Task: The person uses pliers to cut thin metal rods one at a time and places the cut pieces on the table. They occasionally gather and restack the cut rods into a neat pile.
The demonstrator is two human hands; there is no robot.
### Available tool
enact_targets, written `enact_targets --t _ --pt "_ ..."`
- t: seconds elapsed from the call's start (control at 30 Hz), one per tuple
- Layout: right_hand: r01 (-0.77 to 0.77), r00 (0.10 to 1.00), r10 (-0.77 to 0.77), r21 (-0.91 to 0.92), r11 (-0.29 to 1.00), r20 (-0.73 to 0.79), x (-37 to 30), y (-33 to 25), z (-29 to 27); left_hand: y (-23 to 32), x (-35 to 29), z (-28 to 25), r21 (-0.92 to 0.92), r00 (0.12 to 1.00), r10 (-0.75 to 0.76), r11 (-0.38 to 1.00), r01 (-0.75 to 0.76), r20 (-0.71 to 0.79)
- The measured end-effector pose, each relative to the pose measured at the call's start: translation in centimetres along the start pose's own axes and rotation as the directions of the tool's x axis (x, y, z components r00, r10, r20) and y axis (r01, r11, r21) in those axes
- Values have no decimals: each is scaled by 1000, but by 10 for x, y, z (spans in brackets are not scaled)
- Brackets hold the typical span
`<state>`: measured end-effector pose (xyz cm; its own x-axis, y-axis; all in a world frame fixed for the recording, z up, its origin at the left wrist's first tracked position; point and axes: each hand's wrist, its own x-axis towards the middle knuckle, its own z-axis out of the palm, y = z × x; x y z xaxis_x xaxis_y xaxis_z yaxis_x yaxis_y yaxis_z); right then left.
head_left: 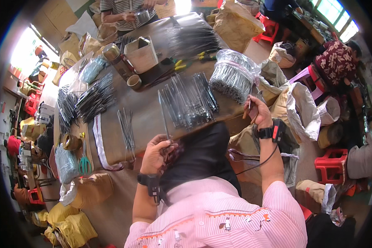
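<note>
At the table's near edge my left hand (157, 153) is closed around the lower end of a long thin dark metal strip (164, 115), which points away from me. Out to the right, my right hand (258, 112) grips a small pair of pliers (247, 110) with brownish handles, close beside a thick bundle of thin silvery wires (231, 82) wrapped in clear plastic. Between the hands, many dark metal strips (188, 99) lie side by side on the table. A smaller group of strips (127, 130) lies left of my left hand.
The brown table (149, 111) carries more dark strips (96, 97), an open box (141, 53), a cup (134, 82) and yellow-handled pliers (180, 65). Teal scissors (85, 164) are at the left edge. Sacks (304, 111) crowd the right side. Other people sit or stand beyond.
</note>
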<state>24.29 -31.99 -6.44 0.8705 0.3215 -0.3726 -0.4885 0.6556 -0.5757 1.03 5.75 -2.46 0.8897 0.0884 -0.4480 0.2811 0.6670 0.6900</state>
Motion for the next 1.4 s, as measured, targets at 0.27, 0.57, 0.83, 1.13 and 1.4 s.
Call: enact_targets --t 0.27,0.57,0.83,1.13,1.4 --pt "130 990 -107 -319 939 90 -92 66 83 -20 -1 35 156 991 -55 987 35 123" --pt "290 957 -235 -533 795 170 -127 101 137 -23 -4 66 196 954 80 971 -141 289" --pt "279 957 -167 -596 753 237 -132 120 140 -21 -3 63 226 953 111 958 -179 283" --pt "474 872 -480 -413 777 98 -114 106 149 -19 -8 51 242 973 44 965 -100 227" --pt "114 993 -85 -466 877 82 -123 116 122 -21 -16 64 371 918 -165 929 21 360"
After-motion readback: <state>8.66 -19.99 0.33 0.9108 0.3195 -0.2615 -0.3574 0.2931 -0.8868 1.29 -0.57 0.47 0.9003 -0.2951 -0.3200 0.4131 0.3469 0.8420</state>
